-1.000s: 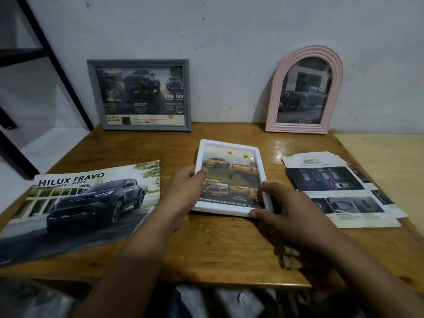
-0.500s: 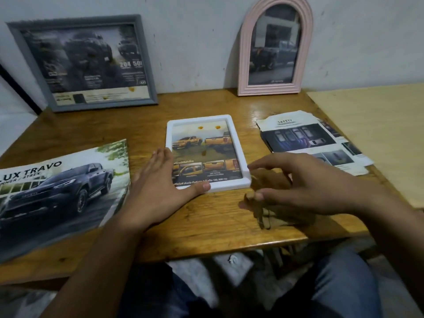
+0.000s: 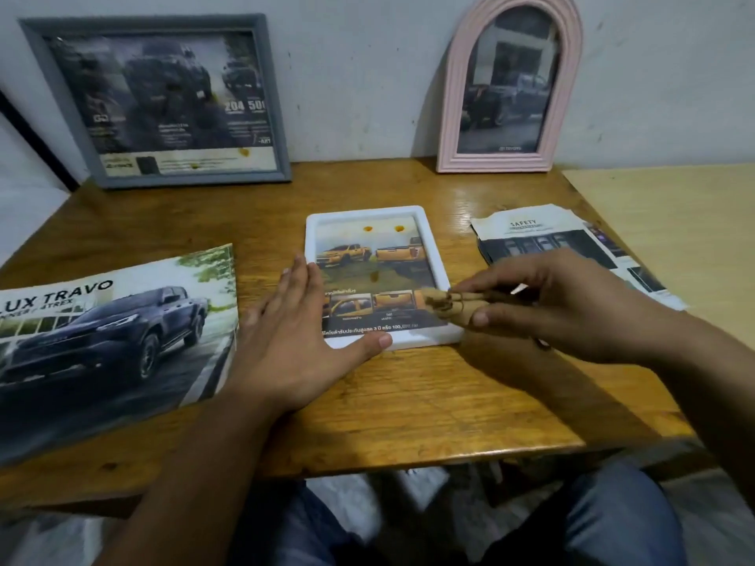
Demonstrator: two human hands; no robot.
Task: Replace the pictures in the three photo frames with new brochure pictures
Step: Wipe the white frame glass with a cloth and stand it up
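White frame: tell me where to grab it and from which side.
The white frame lies flat, face up, on the table, so the face gives no hold. Probably best to pinch the raised rim at its bare right edge, fingers coming from the right and hooking under. The left hand already rests along its left side.

One head-worn camera looks forward and down, close over the wooden table (image 3: 408, 402), facing the wall.

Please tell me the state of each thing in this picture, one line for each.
White frame: flat, face up, picture inside.
Grey frame: leaning on wall, filled.
Pink frame: leaning on wall, filled.
Brochure: flat, closed.
Cut pages: flat, stacked.
Left hand: flat, touching the white frame.
Right hand: raised, fingers curled.
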